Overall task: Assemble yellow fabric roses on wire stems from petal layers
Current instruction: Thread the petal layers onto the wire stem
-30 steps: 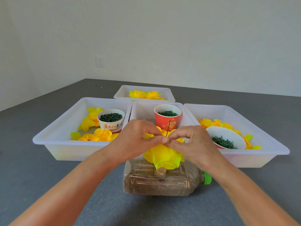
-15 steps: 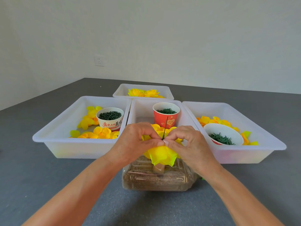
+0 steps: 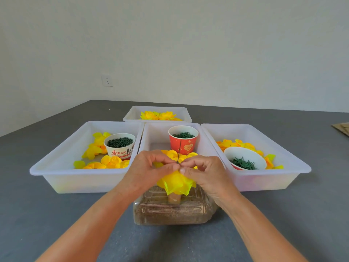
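Both hands pinch at the top of yellow rose (image 3: 177, 183): L hand (image 3: 149, 171), R hand (image 3: 205, 173), wire stem (image 3: 179, 152) sticking up btwn fingertips. Rose sits over sand-filled jug (image 3: 170, 210), blocking center tray (image 3: 156, 133) front. Red cup (image 3: 182, 139) behind.

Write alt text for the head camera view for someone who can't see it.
Two bare hands, left hand and right hand, pinch a yellow fabric rose on a thin dark wire stem, above a clear plastic bottle lying before four white plastic trays.

Head camera looks forward and down, close.
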